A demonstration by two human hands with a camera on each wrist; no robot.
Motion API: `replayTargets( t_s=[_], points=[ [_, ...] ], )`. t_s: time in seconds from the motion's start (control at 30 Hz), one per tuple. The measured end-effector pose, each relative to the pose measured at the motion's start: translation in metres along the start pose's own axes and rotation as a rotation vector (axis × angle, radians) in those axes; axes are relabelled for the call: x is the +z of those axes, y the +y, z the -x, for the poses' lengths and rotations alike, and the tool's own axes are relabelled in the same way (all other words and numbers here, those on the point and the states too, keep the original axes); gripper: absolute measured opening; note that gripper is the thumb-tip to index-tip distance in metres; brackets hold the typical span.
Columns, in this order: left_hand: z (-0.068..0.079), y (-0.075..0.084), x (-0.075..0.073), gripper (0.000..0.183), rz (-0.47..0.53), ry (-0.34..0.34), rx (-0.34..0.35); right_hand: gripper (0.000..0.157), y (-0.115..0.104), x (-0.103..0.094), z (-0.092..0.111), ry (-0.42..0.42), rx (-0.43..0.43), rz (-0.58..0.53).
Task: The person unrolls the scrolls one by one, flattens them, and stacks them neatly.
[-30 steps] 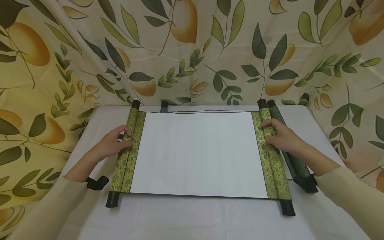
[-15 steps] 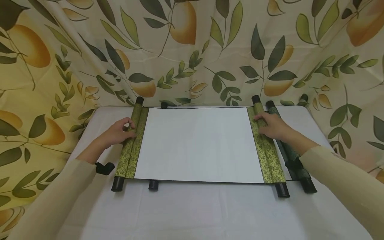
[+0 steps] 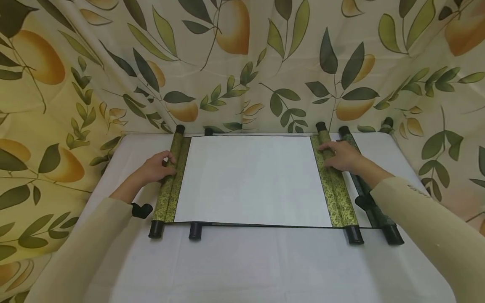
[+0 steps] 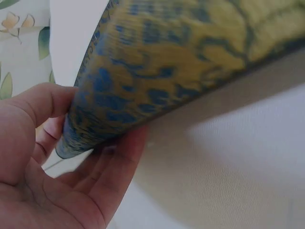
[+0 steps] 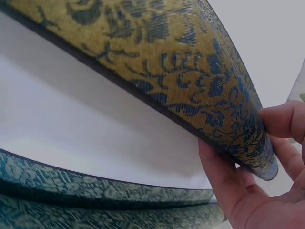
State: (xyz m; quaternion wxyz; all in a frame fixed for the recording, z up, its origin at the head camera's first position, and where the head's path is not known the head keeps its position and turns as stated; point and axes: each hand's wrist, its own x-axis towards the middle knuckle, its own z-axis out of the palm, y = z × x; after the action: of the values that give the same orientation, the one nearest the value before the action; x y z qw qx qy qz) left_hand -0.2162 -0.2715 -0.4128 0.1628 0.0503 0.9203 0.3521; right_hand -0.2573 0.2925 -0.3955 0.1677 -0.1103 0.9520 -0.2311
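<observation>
A partly unrolled hanging scroll [image 3: 250, 181] with blank white paper and yellow-green patterned borders is spread between both hands. My left hand [image 3: 153, 168] grips its left roller, thumb and fingers round the patterned cloth [image 4: 157, 71] in the left wrist view. At the other end my right hand [image 3: 342, 156] holds the right roller the same way, its brocade [image 5: 190, 81] slanting across the right wrist view. Beneath lies a second scroll with a dark green border [image 3: 379, 214], mostly covered. Its black left knob [image 3: 195, 231] sticks out past the upper scroll's near edge.
Under both scrolls is a table with a white cover [image 3: 242, 269]. A cloth printed with fruit and leaves [image 3: 265, 63] hangs close behind the table and at its sides. Black wrist straps [image 3: 142, 210] show by the sleeves.
The yellow-green scroll has shifted away from me and come down over the dark green one, whose near left knob now shows. My hands have moved closer together, the left one rightward.
</observation>
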Motion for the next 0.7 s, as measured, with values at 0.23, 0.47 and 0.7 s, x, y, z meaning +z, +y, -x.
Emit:
replayTargets(
  t_s=[0.23,0.47,0.7],
  points=[
    [-0.003,0.002,0.006,0.024,-0.070,0.005,-0.007,0.051,-0.001,0.007,-0.001,-0.006,0.009,0.061],
    [-0.001,0.003,0.012,0.024,-0.108,0.028,0.007,0.051,-0.003,0.015,-0.006,-0.019,0.047,0.123],
    [0.000,0.004,0.017,0.023,-0.073,0.082,0.070,0.053,0.001,0.020,-0.003,-0.034,0.069,0.199]
  ],
)
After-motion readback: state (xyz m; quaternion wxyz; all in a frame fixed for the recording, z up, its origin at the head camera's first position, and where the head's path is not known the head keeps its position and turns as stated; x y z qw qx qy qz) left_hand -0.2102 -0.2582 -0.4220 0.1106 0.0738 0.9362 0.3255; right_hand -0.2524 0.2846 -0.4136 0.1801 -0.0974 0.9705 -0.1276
